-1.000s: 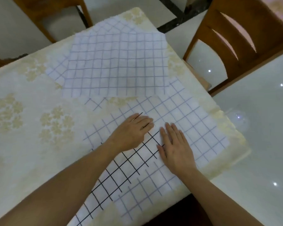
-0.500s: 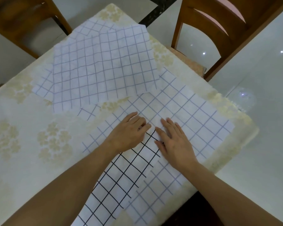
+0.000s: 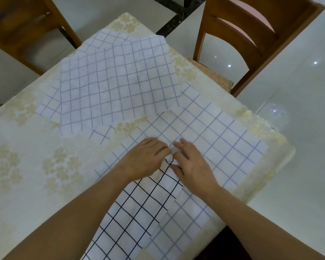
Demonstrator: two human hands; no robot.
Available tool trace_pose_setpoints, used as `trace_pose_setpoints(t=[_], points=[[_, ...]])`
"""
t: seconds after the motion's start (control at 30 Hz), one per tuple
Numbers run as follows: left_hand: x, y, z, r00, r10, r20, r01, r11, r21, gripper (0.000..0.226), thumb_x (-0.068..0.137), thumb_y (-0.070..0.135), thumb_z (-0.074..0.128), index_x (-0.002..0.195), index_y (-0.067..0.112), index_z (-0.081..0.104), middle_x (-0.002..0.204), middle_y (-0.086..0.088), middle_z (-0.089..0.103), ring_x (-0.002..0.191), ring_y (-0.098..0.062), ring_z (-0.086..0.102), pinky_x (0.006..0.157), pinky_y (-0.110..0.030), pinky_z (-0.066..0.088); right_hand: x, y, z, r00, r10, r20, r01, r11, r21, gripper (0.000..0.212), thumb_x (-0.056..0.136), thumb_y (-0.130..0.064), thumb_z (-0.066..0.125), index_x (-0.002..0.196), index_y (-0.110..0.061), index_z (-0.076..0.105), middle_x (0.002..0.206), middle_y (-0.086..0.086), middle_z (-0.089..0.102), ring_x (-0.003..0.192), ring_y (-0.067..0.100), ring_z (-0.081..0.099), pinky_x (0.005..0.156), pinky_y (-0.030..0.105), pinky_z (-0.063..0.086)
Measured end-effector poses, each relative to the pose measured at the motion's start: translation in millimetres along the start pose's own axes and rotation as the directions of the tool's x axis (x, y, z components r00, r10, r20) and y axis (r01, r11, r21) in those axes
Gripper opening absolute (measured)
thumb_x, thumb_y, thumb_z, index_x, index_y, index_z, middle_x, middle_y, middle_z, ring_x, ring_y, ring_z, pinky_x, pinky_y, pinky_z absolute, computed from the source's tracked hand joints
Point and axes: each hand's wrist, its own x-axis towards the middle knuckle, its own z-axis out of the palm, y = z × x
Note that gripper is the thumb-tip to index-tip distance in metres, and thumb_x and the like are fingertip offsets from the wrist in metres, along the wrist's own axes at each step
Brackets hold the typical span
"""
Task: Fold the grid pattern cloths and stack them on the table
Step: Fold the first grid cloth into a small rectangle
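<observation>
Seen from above, a table draped in a cream covering with pale gold flowers carries several white cloths printed with grid lines. Nearest the person, a black-grid cloth lies along the table's near edge, its far corner pointing toward the middle of the table. Beneath it, a larger blue-grid cloth is spread flat and reaches toward the table's right edge and right corner. At the far corner, an overlapping heap of blue-grid cloths rests well apart from the hands; one edge of it laps over the spread cloth.

Both hands meet at the far corner of the black-grid cloth. The left hand lies palm down with its fingers curled in at the tips, pinching the bunched corner. The right hand sits just beside it, fingertips almost touching those of the left, its thumb and fingers gripping the same raised corner. Bare forearms reach in from the near edge.

A wooden chair stands past the table's far right edge, and another chair past the far left edge, on a glossy white floor.
</observation>
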Motion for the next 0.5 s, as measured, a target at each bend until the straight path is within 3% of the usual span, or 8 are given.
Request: trace_pose_setpoints(t=[0.13,0.3,0.5], points=[[3,2,-2,1.000,0.013,-0.012,-0.014,1.000,-0.016,0.030,0.086,0.011,0.058,0.115,0.009,0.060,0.103,-0.007,0.062,0.095,-0.025,0.057,0.103,-0.039,0.044,1,1,1,1.000,0.002,-0.008,-0.001,0.999,0.043,0.040,0.094,-0.021,0.063,0.129,-0.003,0.060,0.134,0.017,0.059,0.137,0.034,0.046,0.114,0.049,0.038],[9,3,-6,1.000,0.000,-0.017,-0.001,1.000,-0.024,0.008,0.088,0.006,0.059,0.095,0.007,0.062,0.088,-0.008,0.055,0.081,-0.027,0.053,0.092,-0.036,0.043,5,4,-3,0.998,0.056,-0.026,-0.049,0.975,0.217,0.032,0.099,-0.036,0.054,0.109,-0.009,0.066,0.126,0.009,0.063,0.136,0.027,0.047,0.119,0.040,0.030],[7,5,-22,1.000,0.026,-0.006,-0.025,0.999,0.020,0.012,0.090,0.004,0.059,0.102,0.007,0.062,0.092,-0.008,0.062,0.084,-0.026,0.057,0.097,-0.042,0.047,17,-2,0,0.996,0.045,0.075,-0.062,0.968,0.242,0.034,0.096,-0.032,0.048,0.112,-0.013,0.072,0.120,0.004,0.070,0.129,0.029,0.055,0.116,0.047,0.036]])
